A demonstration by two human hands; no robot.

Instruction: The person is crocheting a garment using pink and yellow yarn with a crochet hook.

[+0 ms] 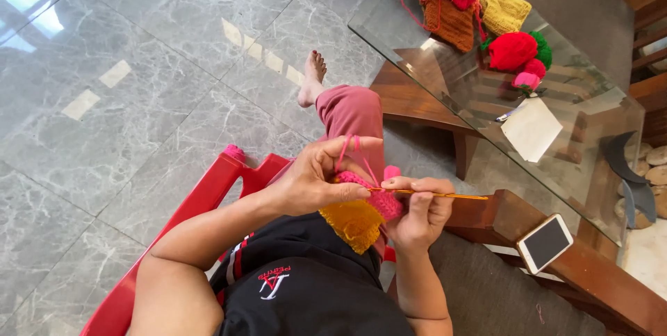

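My left hand (316, 179) pinches a pink and orange-yellow crocheted piece (361, 214) held over my lap. Pink yarn (345, 147) runs over its raised forefinger. My right hand (417, 211) grips a thin orange crochet hook (434, 195), whose shaft sticks out to the right while its tip sits in the pink stitches. Both hands touch the piece and almost meet. I sit on a red plastic chair (208, 197), one leg in pink trousers stretched out to a bare foot (313, 75).
A glass-topped wooden table (445, 79) stands on the right. It carries knitted pieces in orange, red and yellow (472, 2), red, green and pink yarn balls (517, 54) and a white paper (531, 127). A white phone (545, 242) lies on a wooden ledge. Grey marble floor (139, 86) spreads left.
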